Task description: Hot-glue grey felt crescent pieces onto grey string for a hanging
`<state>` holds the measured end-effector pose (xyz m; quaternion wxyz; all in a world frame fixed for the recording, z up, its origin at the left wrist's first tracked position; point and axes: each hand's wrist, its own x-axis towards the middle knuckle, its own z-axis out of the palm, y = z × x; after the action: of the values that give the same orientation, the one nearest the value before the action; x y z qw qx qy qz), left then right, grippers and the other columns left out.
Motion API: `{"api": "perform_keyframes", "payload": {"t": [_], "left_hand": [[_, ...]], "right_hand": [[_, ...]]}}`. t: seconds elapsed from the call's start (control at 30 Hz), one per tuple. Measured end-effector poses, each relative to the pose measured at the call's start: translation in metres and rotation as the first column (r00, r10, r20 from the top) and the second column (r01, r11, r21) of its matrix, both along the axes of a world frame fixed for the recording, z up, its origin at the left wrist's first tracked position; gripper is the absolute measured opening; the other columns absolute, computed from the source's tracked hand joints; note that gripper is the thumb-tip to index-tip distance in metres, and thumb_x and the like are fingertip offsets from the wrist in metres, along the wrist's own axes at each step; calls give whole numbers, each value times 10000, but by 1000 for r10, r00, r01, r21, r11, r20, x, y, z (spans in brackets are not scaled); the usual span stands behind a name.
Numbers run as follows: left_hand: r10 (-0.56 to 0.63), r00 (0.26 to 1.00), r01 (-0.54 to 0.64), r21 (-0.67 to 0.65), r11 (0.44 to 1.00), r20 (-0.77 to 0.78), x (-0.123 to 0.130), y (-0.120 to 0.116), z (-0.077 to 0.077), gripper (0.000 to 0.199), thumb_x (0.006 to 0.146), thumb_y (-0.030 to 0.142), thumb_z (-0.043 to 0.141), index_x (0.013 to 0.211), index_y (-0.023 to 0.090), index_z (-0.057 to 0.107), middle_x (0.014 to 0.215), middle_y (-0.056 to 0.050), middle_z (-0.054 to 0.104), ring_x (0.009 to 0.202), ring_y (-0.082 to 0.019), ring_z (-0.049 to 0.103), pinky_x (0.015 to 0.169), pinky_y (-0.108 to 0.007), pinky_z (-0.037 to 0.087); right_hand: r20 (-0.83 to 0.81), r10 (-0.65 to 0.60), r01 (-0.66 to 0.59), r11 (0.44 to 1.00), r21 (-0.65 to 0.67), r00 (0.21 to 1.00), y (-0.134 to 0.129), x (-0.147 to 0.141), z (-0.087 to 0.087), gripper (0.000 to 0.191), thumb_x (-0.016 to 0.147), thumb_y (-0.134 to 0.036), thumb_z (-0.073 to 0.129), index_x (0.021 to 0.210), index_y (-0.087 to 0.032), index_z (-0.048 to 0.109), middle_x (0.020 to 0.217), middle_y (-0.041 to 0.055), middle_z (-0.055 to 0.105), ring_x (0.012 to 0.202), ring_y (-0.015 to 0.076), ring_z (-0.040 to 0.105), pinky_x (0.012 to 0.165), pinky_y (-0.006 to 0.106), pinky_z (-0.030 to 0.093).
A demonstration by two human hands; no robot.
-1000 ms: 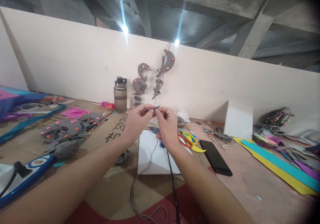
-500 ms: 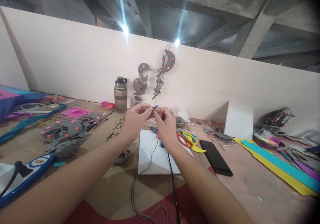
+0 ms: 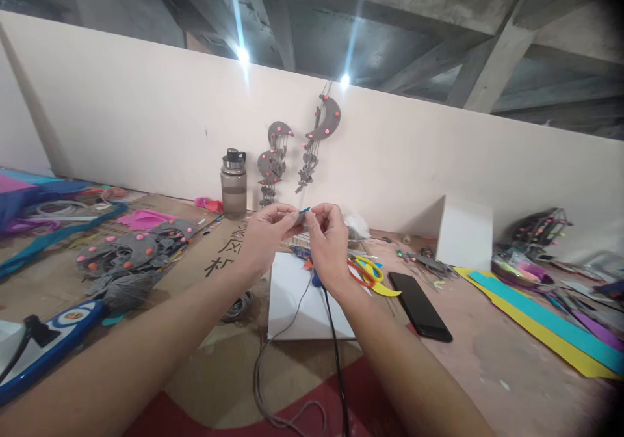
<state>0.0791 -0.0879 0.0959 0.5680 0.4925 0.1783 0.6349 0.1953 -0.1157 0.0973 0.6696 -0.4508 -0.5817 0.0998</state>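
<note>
My left hand (image 3: pixel 268 234) and my right hand (image 3: pixel 330 242) meet above a white board (image 3: pixel 285 304), both with fingers pinched. A small blue piece (image 3: pixel 304 211) shows between their fingertips; its full shape is hidden. Grey cord (image 3: pixel 294 323) runs up from the table toward my right hand, where its upper end is hidden. Partly covered by my right hand, a blue object (image 3: pixel 316 279) lies on the board, with a black cable (image 3: pixel 335 349) trailing from it. Beside my right wrist lie scissors with orange and yellow handles (image 3: pixel 371 269) and a yellow crescent cutout (image 3: pixel 389 291).
A black phone (image 3: pixel 420 307) lies right of the board. A water bottle (image 3: pixel 234 186) stands by the wall, near hanging grey crescent decorations (image 3: pixel 327 119). Grey felt pieces (image 3: pixel 134 248) and a blue-white power strip (image 3: pixel 58 339) are at left; yellow and turquoise sheets (image 3: pixel 546 320) at right.
My right hand has shifted slightly right and its fingers have turned a little. The blue piece stays between the fingertips. The view has moved slightly.
</note>
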Motion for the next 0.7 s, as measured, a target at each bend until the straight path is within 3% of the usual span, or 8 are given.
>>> {"api": "perform_keyframes", "payload": {"t": [0.2, 0.43, 0.7], "left_hand": [[-71, 997, 70, -40, 997, -17, -2, -4, 5, 241, 684, 308, 839, 752, 126, 697, 781, -27, 686, 795, -144, 658, 901, -405, 582], [-40, 999, 39, -50, 998, -5, -2, -3, 6, 288, 650, 337, 860, 752, 130, 687, 747, -21, 683, 771, -148, 664, 871, -393, 583], [-68, 997, 67, -28, 997, -24, -3, -2, 5, 247, 676, 313, 838, 759, 130, 694, 778, -18, 685, 781, -134, 657, 890, -390, 580]], "right_hand": [[-24, 49, -49, 998, -37, 999, 3, 2, 1, 154, 867, -338, 569, 889, -192, 609, 736, -35, 513, 698, 131, 473, 674, 276, 400], [18, -12, 11, 1000, 20, 1000, -1, 0, 3, 160, 843, -298, 600, 958, -197, 555, 729, -56, 442, 661, 120, 435, 639, 266, 377], [31, 4, -3, 1000, -29, 1000, 5, 5, -1, 171, 839, -359, 615, 894, -197, 617, 711, -38, 451, 695, 139, 433, 669, 278, 371]]}}
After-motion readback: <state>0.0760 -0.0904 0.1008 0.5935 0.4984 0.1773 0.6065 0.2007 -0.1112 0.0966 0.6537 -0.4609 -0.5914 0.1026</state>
